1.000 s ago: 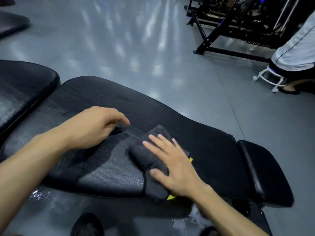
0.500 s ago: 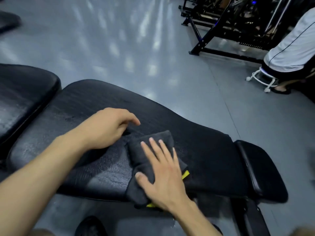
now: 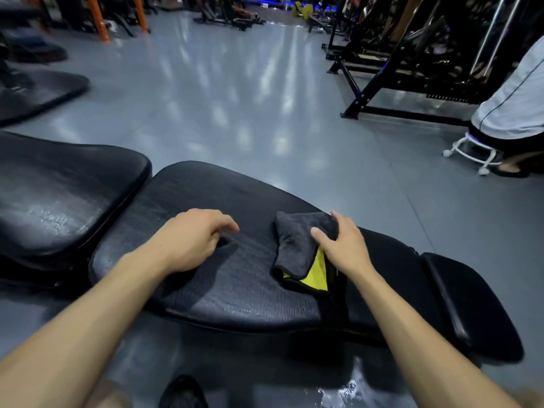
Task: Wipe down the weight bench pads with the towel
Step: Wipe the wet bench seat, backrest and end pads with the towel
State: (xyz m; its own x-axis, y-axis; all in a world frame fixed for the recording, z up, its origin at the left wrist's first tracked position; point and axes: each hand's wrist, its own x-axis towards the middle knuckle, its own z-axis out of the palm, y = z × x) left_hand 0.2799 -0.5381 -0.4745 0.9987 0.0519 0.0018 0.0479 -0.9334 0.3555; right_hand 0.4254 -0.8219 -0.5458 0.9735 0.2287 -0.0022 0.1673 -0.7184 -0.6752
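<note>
Towel lay bunched on the long bench pad, pinned at three o'clock by the right hand, its grip curled round the edge. Left hand rested loosely curled, holding nothing. Such a bunched cloth risked skipping patches or slipping off the near edge.

hands: 2 | towels: 1 | bench pads: 3 | stools: 1

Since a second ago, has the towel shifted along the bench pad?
Yes. The towel under the right hand has slid along the long bench pad toward the small end pad.
</note>
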